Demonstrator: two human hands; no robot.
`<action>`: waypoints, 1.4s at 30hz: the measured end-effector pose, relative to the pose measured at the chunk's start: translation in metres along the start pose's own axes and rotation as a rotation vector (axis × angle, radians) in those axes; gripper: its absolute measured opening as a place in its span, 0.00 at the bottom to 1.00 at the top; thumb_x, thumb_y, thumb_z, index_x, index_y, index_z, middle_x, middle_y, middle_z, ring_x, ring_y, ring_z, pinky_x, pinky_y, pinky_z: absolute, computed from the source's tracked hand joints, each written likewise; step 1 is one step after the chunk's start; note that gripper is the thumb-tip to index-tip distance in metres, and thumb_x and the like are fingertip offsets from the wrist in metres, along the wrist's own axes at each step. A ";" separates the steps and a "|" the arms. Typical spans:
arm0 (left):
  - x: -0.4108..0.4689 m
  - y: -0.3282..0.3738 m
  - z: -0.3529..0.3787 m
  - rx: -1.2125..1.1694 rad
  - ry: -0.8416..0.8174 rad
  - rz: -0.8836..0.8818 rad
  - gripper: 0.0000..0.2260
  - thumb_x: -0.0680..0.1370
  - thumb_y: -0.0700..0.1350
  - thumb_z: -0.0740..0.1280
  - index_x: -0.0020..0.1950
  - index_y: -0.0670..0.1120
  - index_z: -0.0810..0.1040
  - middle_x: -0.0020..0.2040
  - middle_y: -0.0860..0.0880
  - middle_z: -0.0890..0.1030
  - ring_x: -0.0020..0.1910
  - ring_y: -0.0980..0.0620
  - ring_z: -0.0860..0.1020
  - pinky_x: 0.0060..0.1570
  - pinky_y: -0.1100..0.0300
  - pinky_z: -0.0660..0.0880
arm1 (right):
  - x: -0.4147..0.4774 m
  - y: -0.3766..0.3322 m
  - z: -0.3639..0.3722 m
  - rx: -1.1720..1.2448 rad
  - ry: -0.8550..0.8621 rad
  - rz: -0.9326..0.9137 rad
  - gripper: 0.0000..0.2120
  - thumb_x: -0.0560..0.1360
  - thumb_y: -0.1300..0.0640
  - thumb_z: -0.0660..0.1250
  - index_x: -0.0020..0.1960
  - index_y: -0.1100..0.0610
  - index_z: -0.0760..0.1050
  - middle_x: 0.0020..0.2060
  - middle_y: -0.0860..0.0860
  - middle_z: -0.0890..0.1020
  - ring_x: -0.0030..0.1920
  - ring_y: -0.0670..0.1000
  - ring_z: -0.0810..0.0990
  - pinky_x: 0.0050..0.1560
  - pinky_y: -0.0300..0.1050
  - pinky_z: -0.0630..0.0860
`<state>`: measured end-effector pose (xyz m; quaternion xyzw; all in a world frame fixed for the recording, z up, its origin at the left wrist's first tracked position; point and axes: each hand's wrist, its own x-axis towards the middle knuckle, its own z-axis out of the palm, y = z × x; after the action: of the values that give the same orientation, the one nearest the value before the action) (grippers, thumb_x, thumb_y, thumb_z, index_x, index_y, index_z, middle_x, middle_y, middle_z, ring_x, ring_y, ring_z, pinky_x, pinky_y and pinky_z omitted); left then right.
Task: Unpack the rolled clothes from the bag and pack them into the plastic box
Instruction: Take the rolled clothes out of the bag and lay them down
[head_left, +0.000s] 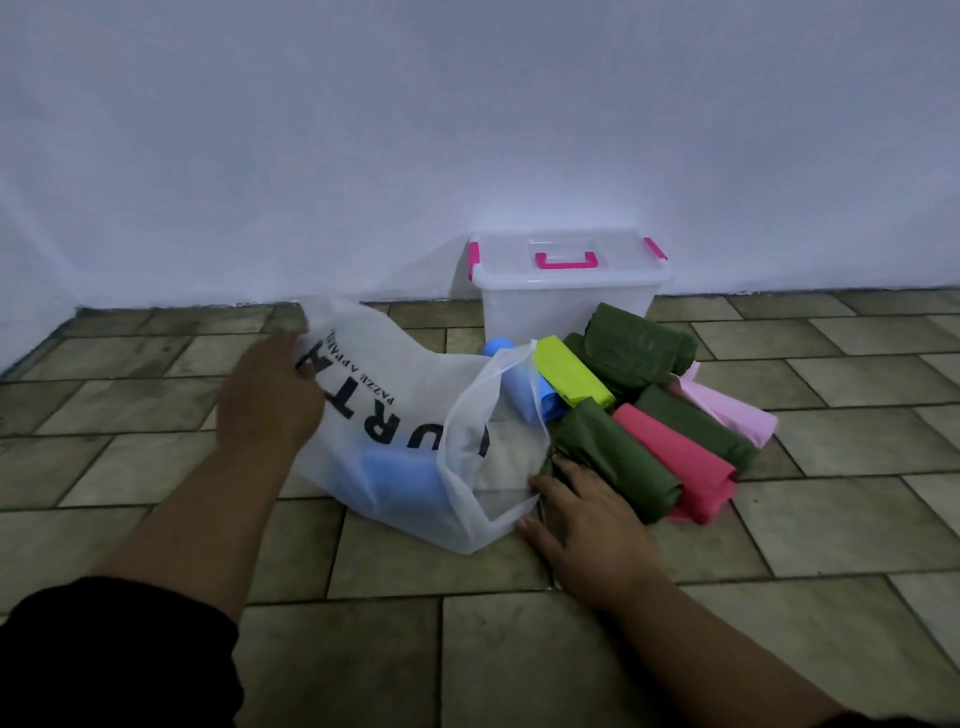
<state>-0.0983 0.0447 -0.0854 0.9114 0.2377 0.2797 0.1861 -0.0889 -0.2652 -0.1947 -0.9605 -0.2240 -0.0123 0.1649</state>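
Most rolls (649, 405) are out, heaped on the floor (831, 519) between bag (415, 374) and box (561, 306). One blue roll (384, 478) shows through the bag (maybe more inside, can't tell). Nothing boxed yet; lid (566, 244) is on. Left hand (270, 400) is on the bag's closed end, too blurred to tell the fingers' grip. Right hand (587, 514) lies flat at the bag mouth, fingers apart, just beside a green roll (618, 462). Box backs onto the wall (467, 130); open floor to the right and near side.
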 end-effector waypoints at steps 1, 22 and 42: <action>0.002 0.013 -0.006 -0.011 0.024 0.089 0.12 0.78 0.40 0.61 0.60 0.41 0.74 0.57 0.38 0.76 0.58 0.37 0.73 0.54 0.48 0.69 | 0.000 0.000 0.000 -0.004 0.003 -0.002 0.32 0.72 0.30 0.47 0.70 0.43 0.66 0.73 0.49 0.65 0.71 0.49 0.63 0.70 0.43 0.60; -0.085 0.025 0.018 0.271 -0.152 0.475 0.37 0.74 0.59 0.61 0.78 0.52 0.47 0.78 0.49 0.38 0.75 0.46 0.34 0.69 0.40 0.35 | 0.003 -0.008 -0.021 0.203 0.172 -0.018 0.13 0.72 0.45 0.63 0.52 0.51 0.74 0.50 0.47 0.76 0.50 0.48 0.74 0.46 0.42 0.70; -0.036 0.028 0.092 0.188 -0.703 -0.315 0.40 0.73 0.68 0.51 0.77 0.51 0.39 0.78 0.51 0.44 0.76 0.47 0.45 0.70 0.37 0.43 | 0.013 0.006 -0.037 -0.312 0.328 -0.010 0.27 0.69 0.44 0.68 0.67 0.44 0.71 0.47 0.54 0.77 0.46 0.56 0.77 0.45 0.50 0.67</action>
<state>-0.0603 -0.0162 -0.1592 0.9171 0.3210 -0.1041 0.2122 -0.0727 -0.2760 -0.1604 -0.9583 -0.1945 -0.2035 0.0486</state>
